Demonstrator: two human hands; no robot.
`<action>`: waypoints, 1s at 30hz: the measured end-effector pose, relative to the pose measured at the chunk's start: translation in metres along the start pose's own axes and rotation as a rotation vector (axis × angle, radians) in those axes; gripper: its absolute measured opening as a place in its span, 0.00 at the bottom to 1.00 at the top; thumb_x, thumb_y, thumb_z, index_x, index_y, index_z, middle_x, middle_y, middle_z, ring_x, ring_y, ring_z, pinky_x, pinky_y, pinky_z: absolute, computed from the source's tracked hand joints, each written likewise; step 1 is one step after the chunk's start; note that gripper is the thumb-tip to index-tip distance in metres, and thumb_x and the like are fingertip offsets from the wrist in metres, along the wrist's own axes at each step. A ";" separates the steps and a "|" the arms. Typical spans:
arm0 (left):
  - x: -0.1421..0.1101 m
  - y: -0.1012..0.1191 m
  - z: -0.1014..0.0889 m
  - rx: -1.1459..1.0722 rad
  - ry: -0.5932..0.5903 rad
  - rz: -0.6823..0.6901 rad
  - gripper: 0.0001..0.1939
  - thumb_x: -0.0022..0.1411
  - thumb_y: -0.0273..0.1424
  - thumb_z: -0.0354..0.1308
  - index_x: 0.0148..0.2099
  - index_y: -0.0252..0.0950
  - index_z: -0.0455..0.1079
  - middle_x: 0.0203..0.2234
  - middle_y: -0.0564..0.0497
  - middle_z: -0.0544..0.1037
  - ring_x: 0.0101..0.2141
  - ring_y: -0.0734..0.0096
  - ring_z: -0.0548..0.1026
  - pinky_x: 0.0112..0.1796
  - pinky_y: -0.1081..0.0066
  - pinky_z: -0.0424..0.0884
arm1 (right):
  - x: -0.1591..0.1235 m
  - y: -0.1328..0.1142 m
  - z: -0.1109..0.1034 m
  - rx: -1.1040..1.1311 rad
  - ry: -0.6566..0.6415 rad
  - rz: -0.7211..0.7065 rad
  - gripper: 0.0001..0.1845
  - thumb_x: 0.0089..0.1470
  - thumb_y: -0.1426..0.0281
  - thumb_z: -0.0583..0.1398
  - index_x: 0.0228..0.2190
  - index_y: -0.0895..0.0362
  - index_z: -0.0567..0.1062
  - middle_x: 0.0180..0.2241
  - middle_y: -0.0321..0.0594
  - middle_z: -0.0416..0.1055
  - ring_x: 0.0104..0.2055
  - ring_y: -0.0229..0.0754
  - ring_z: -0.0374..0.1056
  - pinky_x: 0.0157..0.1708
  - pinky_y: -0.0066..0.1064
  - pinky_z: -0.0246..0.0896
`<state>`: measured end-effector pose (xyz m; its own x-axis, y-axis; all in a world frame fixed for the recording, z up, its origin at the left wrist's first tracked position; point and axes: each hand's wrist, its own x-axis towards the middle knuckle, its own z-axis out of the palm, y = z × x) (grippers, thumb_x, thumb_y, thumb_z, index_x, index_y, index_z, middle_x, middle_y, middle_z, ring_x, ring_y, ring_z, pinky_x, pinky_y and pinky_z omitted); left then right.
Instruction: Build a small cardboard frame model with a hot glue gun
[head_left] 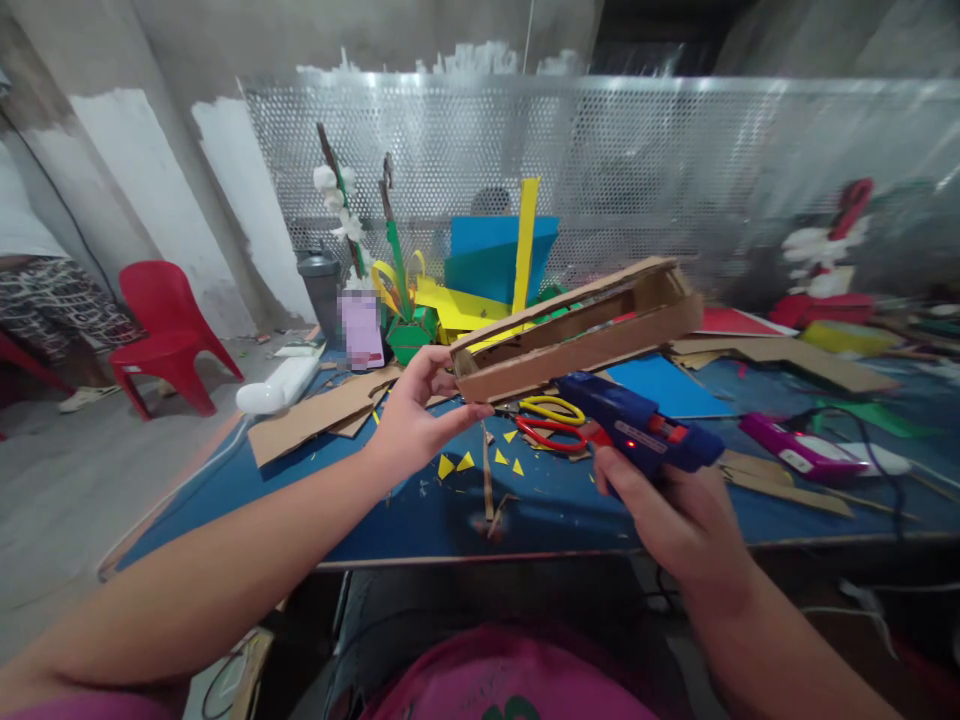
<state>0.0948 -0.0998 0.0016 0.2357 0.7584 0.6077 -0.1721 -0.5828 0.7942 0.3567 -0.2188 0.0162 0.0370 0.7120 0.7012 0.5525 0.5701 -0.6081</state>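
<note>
A long, narrow cardboard box (585,345) with an open top is tilted above the table, its right end higher. My left hand (416,410) grips its left end between thumb and fingers. In my right hand (682,510) is a dark blue hot glue gun (637,425) with a small red light lit, its front close under the box's lower edge. Whether the nozzle touches the cardboard I cannot tell. Below the box lie scissors with red handles (551,437) and a yellow-handled pair (555,408). Small yellow paper triangles (446,466) are scattered nearby.
The blue table (420,535) bears cardboard pieces (315,415), a blue sheet (667,388) and a purple box (799,447). A green pot (412,338) with stems and a dark lidded container (321,290) stand before the perforated metal screen (637,150). Red chair (165,330) at left.
</note>
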 end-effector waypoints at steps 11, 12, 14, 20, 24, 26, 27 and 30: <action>0.004 0.004 -0.001 -0.107 0.113 -0.091 0.24 0.59 0.45 0.80 0.46 0.41 0.72 0.39 0.53 0.77 0.34 0.73 0.74 0.36 0.71 0.73 | -0.016 0.042 -0.020 0.097 0.077 0.172 0.16 0.70 0.53 0.65 0.43 0.52 0.83 0.24 0.33 0.76 0.24 0.44 0.72 0.27 0.36 0.69; 0.004 0.004 -0.001 -0.100 0.119 -0.090 0.23 0.60 0.45 0.79 0.46 0.41 0.72 0.39 0.53 0.77 0.35 0.73 0.74 0.37 0.70 0.74 | -0.015 0.042 -0.021 0.086 0.086 0.167 0.16 0.70 0.53 0.66 0.43 0.52 0.83 0.23 0.33 0.76 0.24 0.43 0.72 0.26 0.36 0.69; 0.005 0.005 -0.001 -0.088 0.128 -0.085 0.23 0.61 0.46 0.78 0.45 0.41 0.72 0.39 0.53 0.77 0.35 0.72 0.74 0.40 0.68 0.75 | -0.011 0.040 -0.024 0.041 0.108 0.139 0.16 0.69 0.54 0.66 0.38 0.52 0.83 0.22 0.34 0.75 0.22 0.43 0.71 0.24 0.35 0.68; 0.005 0.006 -0.004 -0.047 0.118 -0.059 0.23 0.60 0.47 0.78 0.44 0.41 0.71 0.35 0.55 0.76 0.32 0.72 0.72 0.35 0.70 0.72 | 0.003 0.026 -0.032 -0.233 0.161 -0.017 0.12 0.67 0.59 0.66 0.33 0.51 0.83 0.22 0.35 0.74 0.22 0.43 0.69 0.24 0.36 0.65; 0.001 0.010 -0.006 -0.028 0.057 -0.056 0.26 0.59 0.46 0.80 0.48 0.42 0.71 0.37 0.54 0.78 0.33 0.71 0.76 0.36 0.70 0.72 | 0.010 0.021 -0.031 -0.407 0.105 -0.138 0.08 0.68 0.61 0.65 0.39 0.51 0.81 0.30 0.41 0.81 0.28 0.49 0.76 0.29 0.38 0.66; -0.003 0.012 -0.006 -0.006 0.030 -0.026 0.25 0.60 0.44 0.80 0.49 0.42 0.70 0.39 0.53 0.79 0.36 0.69 0.78 0.41 0.68 0.75 | 0.012 0.021 -0.027 -0.480 0.101 -0.173 0.07 0.68 0.61 0.64 0.39 0.51 0.79 0.31 0.43 0.80 0.30 0.51 0.76 0.30 0.39 0.65; -0.005 0.014 -0.006 0.015 0.025 -0.002 0.25 0.60 0.43 0.80 0.49 0.43 0.70 0.39 0.53 0.79 0.38 0.68 0.79 0.43 0.67 0.75 | 0.013 0.022 -0.025 -0.514 0.103 -0.176 0.07 0.69 0.61 0.64 0.39 0.51 0.79 0.31 0.42 0.79 0.30 0.51 0.76 0.30 0.39 0.63; -0.009 0.019 -0.006 0.106 0.028 0.088 0.25 0.59 0.40 0.80 0.50 0.44 0.70 0.39 0.54 0.78 0.40 0.66 0.78 0.45 0.65 0.74 | 0.013 0.022 -0.020 -0.607 0.113 -0.148 0.08 0.68 0.60 0.64 0.38 0.50 0.77 0.29 0.41 0.77 0.28 0.51 0.74 0.28 0.38 0.57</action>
<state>0.0838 -0.1159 0.0109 0.1972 0.7099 0.6761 -0.0889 -0.6738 0.7335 0.3865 -0.2052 0.0194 -0.0067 0.5769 0.8168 0.9311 0.3015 -0.2053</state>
